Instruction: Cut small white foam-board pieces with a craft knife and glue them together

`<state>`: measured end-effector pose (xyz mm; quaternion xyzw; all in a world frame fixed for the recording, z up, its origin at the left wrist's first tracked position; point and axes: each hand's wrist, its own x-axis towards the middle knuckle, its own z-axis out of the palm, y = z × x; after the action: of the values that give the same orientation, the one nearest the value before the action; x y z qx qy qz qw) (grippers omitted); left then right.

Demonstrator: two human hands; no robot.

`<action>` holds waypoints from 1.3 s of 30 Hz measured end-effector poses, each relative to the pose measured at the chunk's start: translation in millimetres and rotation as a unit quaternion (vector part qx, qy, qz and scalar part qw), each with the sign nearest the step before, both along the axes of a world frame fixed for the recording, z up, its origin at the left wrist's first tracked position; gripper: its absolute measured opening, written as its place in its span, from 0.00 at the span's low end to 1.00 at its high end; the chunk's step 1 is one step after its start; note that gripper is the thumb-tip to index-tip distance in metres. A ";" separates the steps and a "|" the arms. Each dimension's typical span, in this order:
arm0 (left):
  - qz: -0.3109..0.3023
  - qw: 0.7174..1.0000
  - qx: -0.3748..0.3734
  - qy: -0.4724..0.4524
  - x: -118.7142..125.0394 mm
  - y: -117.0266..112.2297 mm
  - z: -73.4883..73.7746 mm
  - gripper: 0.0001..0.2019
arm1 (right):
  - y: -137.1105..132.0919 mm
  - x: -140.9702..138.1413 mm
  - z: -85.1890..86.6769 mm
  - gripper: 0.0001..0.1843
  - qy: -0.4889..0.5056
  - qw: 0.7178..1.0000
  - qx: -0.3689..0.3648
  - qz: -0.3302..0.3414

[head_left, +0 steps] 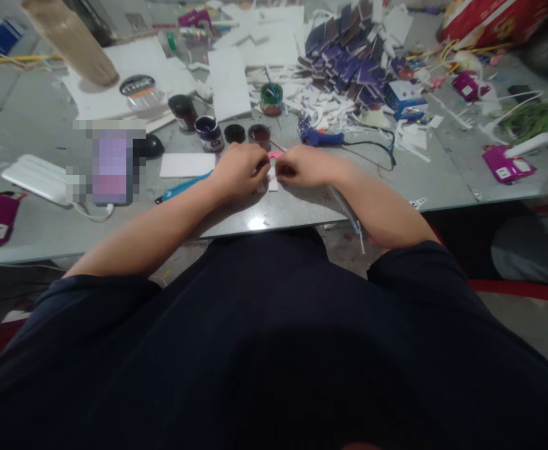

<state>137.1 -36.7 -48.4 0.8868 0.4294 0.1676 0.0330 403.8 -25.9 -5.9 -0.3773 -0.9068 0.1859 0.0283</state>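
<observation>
My left hand (242, 167) and my right hand (304, 166) meet at the table's front edge, fingers curled and pinched. Between them show a small white piece (273, 181) and a bit of pink material (275, 154); what each hand grips is mostly hidden by the fingers. Under my left forearm lies a blue cutter (184, 186), with a white foam-like board (187, 165) beside it. Just beyond my hands stand an open jar of dark paint (209, 134) and small dark pots (259, 135). A blue glue gun (321, 138) rests beyond my right hand.
Dark purple and white cut pieces (349, 56) are heaped at the back. A green-labelled jar (271, 100) holds a brush. Left are a phone (111, 165), a white power bank (37, 178) and a tan bottle (74, 44). A blue box (405, 100) stands right. Another person's leg (532, 244) shows at right.
</observation>
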 end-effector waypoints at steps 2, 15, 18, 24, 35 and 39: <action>0.020 1.000 0.004 0.015 2.8 -0.7 1.6 0.14 | 0.0 -0.3 0.3 0.09 -0.001 1.000 -0.004 -0.003; 0.012 0.999 -0.026 0.039 6.3 -1.5 -3.9 0.15 | -4.0 -6.0 5.4 0.11 -0.050 0.998 0.025 0.013; -0.001 0.999 -0.036 0.019 4.5 2.2 -6.6 0.16 | -5.2 -5.4 6.9 0.14 -0.048 0.998 0.025 0.014; -0.026 1.000 -0.004 0.003 4.4 1.7 -5.3 0.17 | -7.2 -5.1 8.3 0.14 -0.037 0.999 0.006 0.002; -0.037 0.999 -0.011 0.016 0.9 -9.9 12.8 0.14 | -4.2 -2.8 3.8 0.12 -0.029 1.000 0.012 0.001; -0.042 0.999 -0.004 0.015 0.6 -7.2 9.8 0.12 | -2.0 -1.4 1.5 0.11 -0.028 0.999 0.019 0.002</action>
<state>137.7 -43.9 -38.6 0.9065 0.3926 0.1506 0.0373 402.4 -27.9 -4.4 -0.3800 -0.9113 0.1583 0.0092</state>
